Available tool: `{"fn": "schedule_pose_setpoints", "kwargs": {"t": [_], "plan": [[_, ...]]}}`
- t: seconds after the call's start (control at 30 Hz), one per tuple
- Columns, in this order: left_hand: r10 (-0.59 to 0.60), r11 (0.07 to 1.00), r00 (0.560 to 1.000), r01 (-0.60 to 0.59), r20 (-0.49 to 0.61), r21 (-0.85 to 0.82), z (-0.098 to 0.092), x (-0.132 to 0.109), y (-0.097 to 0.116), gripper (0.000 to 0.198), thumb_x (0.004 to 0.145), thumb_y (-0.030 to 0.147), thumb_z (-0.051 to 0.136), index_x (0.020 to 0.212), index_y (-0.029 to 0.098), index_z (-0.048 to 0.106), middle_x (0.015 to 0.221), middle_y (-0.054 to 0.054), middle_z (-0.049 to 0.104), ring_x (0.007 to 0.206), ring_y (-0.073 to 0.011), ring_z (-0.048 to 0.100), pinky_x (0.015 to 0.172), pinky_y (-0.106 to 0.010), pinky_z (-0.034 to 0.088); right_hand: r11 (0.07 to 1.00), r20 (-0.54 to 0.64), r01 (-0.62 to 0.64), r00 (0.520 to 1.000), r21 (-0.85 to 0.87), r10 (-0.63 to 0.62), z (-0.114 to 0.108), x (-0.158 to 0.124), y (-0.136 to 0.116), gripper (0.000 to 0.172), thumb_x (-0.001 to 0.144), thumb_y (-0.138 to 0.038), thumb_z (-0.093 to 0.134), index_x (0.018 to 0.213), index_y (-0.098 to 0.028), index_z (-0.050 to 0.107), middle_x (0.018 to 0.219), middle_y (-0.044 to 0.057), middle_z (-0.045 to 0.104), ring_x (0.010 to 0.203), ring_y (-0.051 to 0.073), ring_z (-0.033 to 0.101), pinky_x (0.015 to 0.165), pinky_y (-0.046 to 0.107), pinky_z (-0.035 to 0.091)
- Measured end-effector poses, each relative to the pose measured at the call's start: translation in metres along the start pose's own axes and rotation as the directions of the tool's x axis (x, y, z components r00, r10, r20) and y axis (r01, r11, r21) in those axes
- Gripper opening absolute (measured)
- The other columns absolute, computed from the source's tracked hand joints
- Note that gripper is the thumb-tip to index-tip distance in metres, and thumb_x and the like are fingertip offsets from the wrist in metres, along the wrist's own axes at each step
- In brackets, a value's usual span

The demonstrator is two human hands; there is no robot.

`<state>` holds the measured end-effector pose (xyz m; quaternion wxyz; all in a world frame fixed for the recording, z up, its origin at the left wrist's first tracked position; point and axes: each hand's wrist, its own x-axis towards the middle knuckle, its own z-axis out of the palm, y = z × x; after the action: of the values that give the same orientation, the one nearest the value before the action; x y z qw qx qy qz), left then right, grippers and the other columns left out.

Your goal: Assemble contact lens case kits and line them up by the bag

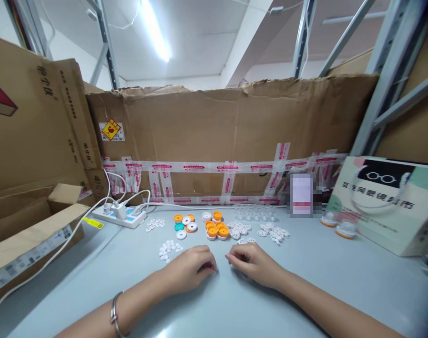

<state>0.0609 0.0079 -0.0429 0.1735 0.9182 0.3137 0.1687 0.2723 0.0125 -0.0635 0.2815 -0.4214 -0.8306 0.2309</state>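
Note:
My left hand [195,268] rests on the table with its fingers curled into a loose fist, and nothing shows in it. Facing it across a small gap, my right hand [255,264] also has curled fingers and no visible object. Small white round pieces [169,249] lie just beyond my left hand. Behind both hands are orange and white round caps [217,230], some stacked, and a looser group of orange, white and teal caps [179,226]. White openwork pieces [239,229] lie beyond my right hand, with another pile [275,232] to their right.
Clear small cups [256,213] line the back. A power strip [124,216] with cables and an open cardboard box [34,234] are at left. Two orange-rimmed clear containers [345,229] stand by a paper bag [379,206] at right. A large cardboard panel [199,126] closes the back.

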Motion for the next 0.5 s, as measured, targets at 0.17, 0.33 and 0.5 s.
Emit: {"fn": "schedule_pose_setpoints", "kwargs": {"t": [0.17,0.33,0.5], "plan": [[-0.010,1.000,1.000,0.010,0.004,-0.023,-0.0016,0.0000,-0.0015,0.014,0.079,0.010,0.050,0.083,0.017,0.061,0.079,-0.002,0.058,0.074,-0.0129,0.054,0.068,-0.021,0.043,1.000,0.028,-0.009,1.000,0.015,0.008,0.0017,0.0011,0.0001,0.033,0.084,-0.034,0.042,0.057,-0.016,0.048,0.050,-0.005,0.039,0.049,0.008,0.035,0.049,0.020,0.028],[-0.002,1.000,1.000,0.002,0.004,-0.008,-0.0025,-0.0044,-0.0020,0.016,0.079,0.010,0.050,0.090,0.016,0.059,0.082,-0.003,0.059,0.074,-0.0135,0.054,0.068,-0.021,0.043,1.000,0.037,-0.019,0.999,0.009,0.019,0.0053,0.0016,-0.0002,0.033,0.084,-0.034,0.041,0.058,-0.016,0.049,0.051,-0.005,0.039,0.049,0.009,0.035,0.049,0.021,0.029],[-0.017,1.000,0.999,0.017,-0.033,-0.019,-0.0103,-0.0077,-0.0031,0.019,0.080,0.015,0.051,0.098,0.018,0.057,0.084,-0.004,0.061,0.079,-0.0151,0.056,0.072,-0.024,0.043,1.000,0.051,-0.020,0.999,0.013,0.019,0.0060,0.0016,-0.0012,0.035,0.085,-0.037,0.039,0.058,-0.016,0.050,0.051,-0.005,0.040,0.049,0.009,0.035,0.049,0.021,0.029]]}}
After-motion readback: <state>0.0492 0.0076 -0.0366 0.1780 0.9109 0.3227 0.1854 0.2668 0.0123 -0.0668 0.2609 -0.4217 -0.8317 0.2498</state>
